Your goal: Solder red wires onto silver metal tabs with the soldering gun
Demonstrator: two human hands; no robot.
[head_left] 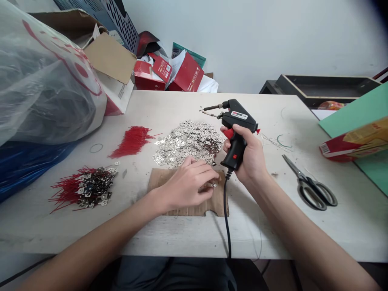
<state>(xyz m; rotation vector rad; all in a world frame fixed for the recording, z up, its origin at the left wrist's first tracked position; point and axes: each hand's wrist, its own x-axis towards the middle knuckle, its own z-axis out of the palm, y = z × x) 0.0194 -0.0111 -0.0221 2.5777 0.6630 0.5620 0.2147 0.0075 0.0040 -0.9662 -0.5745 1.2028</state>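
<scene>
My right hand (251, 155) is wrapped round a black soldering gun (238, 141) with a red trigger, its metal tips pointing left above the table. My left hand (190, 182) is over a piece of brown cardboard (182, 210), fingers curled, with small metal pieces (212, 184) showing at the fingertips; what exactly it grips is hidden. Just behind the cardboard spreads a pile of small silvery metal tabs (188, 139). Left of it lies a bundle of short red wires (133, 141). Farther left, near the front, is a heap of red wires joined to metal tabs (86, 188).
Scissors (312, 188) lie at the right. A large plastic bag (51, 81) and an open carton (112, 58) crowd the left. Red boxes (188, 74) stand behind the table. A red and yellow packet (354, 141) is far right. The gun's black cord (226, 218) crosses the front edge.
</scene>
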